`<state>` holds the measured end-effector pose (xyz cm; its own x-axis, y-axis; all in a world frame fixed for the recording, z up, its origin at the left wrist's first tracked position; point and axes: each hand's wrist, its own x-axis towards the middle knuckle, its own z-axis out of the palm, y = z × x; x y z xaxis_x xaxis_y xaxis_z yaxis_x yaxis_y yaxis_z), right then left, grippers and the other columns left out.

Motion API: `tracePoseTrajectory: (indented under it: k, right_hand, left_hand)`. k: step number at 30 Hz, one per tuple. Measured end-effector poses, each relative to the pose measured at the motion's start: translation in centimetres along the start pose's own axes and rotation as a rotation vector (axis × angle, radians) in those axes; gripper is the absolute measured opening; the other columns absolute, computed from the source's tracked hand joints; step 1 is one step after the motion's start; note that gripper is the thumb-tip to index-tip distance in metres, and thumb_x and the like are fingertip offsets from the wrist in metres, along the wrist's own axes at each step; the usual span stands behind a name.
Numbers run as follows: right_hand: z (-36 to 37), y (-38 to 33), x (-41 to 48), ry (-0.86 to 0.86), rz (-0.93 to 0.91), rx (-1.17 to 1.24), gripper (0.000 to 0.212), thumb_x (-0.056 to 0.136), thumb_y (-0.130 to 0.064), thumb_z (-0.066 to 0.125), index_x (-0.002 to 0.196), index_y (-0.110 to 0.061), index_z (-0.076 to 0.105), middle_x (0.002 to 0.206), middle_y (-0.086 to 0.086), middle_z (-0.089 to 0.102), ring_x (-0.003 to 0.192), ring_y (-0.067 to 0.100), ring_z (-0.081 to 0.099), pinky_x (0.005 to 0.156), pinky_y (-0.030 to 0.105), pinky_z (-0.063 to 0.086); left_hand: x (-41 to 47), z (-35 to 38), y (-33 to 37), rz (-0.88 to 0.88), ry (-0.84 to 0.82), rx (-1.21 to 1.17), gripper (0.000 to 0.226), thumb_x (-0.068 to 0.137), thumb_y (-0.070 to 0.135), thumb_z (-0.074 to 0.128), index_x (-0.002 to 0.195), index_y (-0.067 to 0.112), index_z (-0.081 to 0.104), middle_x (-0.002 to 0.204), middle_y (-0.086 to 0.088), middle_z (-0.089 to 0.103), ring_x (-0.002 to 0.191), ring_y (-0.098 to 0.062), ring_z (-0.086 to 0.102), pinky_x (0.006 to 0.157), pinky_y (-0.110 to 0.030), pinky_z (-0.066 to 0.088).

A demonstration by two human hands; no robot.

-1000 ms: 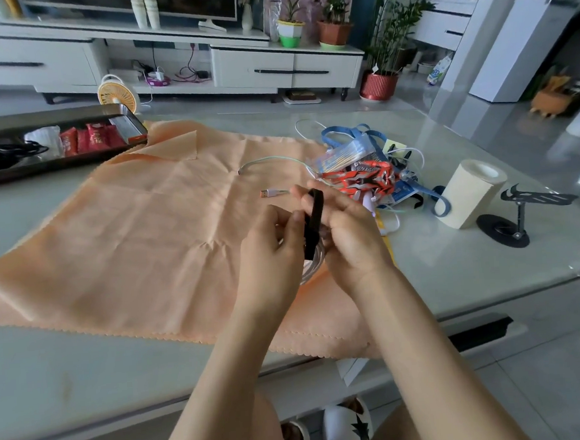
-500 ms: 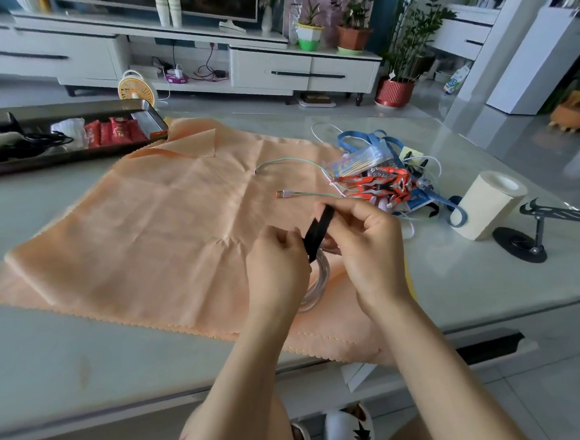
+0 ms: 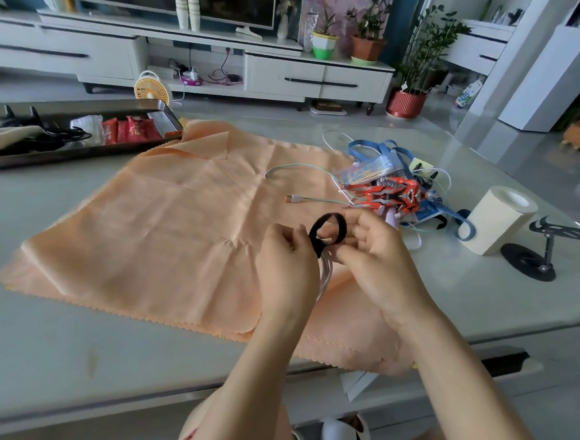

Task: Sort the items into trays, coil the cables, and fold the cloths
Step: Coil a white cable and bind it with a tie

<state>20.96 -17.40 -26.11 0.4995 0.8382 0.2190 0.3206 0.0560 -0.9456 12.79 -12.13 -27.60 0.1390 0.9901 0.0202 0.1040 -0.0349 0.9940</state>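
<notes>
A coiled white cable (image 3: 324,275) hangs between my hands above the peach cloth (image 3: 165,228). A black strap (image 3: 327,232) is curled into a loop around the top of the coil. My left hand (image 3: 286,264) grips the coil and the strap's lower end. My right hand (image 3: 375,258) pinches the strap's other side. A second, pale green cable (image 3: 310,187) lies loose on the cloth. Beside it is a pile with a red-and-silver toy (image 3: 388,194) and blue straps (image 3: 376,146). The dark tray (image 3: 71,154) at the far left holds snack packets and black cables.
A cream tape roll (image 3: 498,219) and a black phone stand (image 3: 541,253) sit at the table's right. The cloth's near edge hangs close to the table's front edge. A TV cabinet, a small fan and potted plants stand beyond the table.
The black strap stood straight up between my hands; now it is bent over into a loop around the coil. The camera has tilted, so the whole scene sits lower in view.
</notes>
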Motion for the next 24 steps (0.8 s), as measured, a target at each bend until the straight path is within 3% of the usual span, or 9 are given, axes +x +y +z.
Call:
tracePoseTrajectory:
  k: [3,6,9,11,14,17,19,21,24]
  right_hand:
    - [0.7,0.0,-0.3,0.058,0.012,-0.001,0.03,0.078,0.013,0.05,0.09,-0.014,0.057,0.082,0.002,0.065,0.077,0.016,0.061,0.077,0.034,0.051]
    - [1.1,0.3,-0.7,0.048,-0.008,-0.139,0.006,0.085,-0.011,0.059,0.079,-0.01,0.059,0.069,-0.002,0.064,0.066,0.013,0.06,0.069,0.034,0.049]
    - [1.7,0.5,-1.0,0.026,0.093,-0.136,0.03,0.09,-0.033,0.054,0.076,-0.007,0.062,0.065,0.002,0.066,0.063,0.018,0.065,0.068,0.039,0.053]
    - [2.1,0.1,-1.2,-0.017,0.125,-0.071,0.033,0.094,-0.03,0.052,0.076,-0.005,0.064,0.063,0.002,0.067,0.058,0.015,0.063,0.061,0.033,0.052]
    - [2.2,-0.1,-1.2,0.017,0.15,-0.006,0.032,0.092,-0.023,0.057,0.063,-0.01,0.061,0.053,-0.004,0.06,0.049,0.007,0.054,0.049,0.018,0.04]
    - [1.6,-0.5,-1.0,0.111,0.116,-0.032,0.029,0.086,-0.017,0.063,0.062,-0.004,0.056,0.055,0.005,0.057,0.053,0.014,0.05,0.055,0.024,0.037]
    - [0.6,-1.4,-1.0,0.173,0.075,0.086,0.027,0.083,-0.009,0.064,0.059,-0.003,0.054,0.052,0.004,0.053,0.05,0.012,0.047,0.053,0.02,0.037]
    - [-0.6,-2.7,-1.2,0.137,0.009,0.284,0.023,0.076,-0.01,0.061,0.053,-0.012,0.056,0.053,0.001,0.051,0.053,0.01,0.046,0.055,0.016,0.039]
    - [-1.4,-3.9,-2.0,0.024,-0.073,0.333,0.024,0.069,-0.013,0.055,0.047,-0.021,0.059,0.074,-0.003,0.06,0.079,0.014,0.054,0.073,0.019,0.041]
  left_hand:
    - [0.1,0.0,0.0,0.012,0.054,-0.045,0.024,0.095,0.019,0.044,0.083,0.002,0.055,0.072,-0.005,0.059,0.07,-0.021,0.05,0.06,-0.028,0.031]
    - [0.1,0.0,0.1,0.038,0.087,-0.071,0.024,0.095,0.02,0.044,0.083,0.003,0.055,0.071,-0.003,0.059,0.067,-0.019,0.049,0.06,-0.03,0.032]
    - [-0.2,-0.2,0.2,0.09,0.092,-0.064,0.021,0.096,0.021,0.044,0.077,0.015,0.05,0.065,0.005,0.056,0.062,-0.01,0.052,0.058,-0.024,0.041]
    - [-0.3,-0.2,0.3,0.094,0.068,-0.076,0.023,0.096,0.022,0.044,0.074,0.02,0.046,0.064,0.005,0.055,0.062,-0.011,0.055,0.058,-0.026,0.046]
    - [-0.1,-0.1,0.2,0.097,0.069,-0.077,0.022,0.096,0.019,0.045,0.074,0.015,0.047,0.061,0.005,0.053,0.052,0.0,0.051,0.044,-0.009,0.036]
    - [0.2,0.1,-0.2,0.103,0.077,0.003,0.022,0.096,0.019,0.045,0.075,0.014,0.048,0.061,0.008,0.051,0.054,-0.002,0.046,0.049,-0.02,0.03]
    - [0.6,0.1,-0.4,0.075,0.097,0.016,0.024,0.096,0.019,0.045,0.071,0.016,0.044,0.066,0.005,0.054,0.063,-0.012,0.047,0.057,-0.027,0.026]
    - [1.1,0.0,-0.6,0.027,0.092,-0.023,0.024,0.096,0.02,0.044,0.073,0.015,0.046,0.074,-0.004,0.06,0.07,-0.021,0.05,0.062,-0.028,0.03]
    - [1.9,-0.2,-0.9,-0.019,0.064,-0.077,0.025,0.096,0.021,0.043,0.072,0.016,0.045,0.071,-0.002,0.058,0.071,-0.024,0.05,0.067,-0.03,0.036]
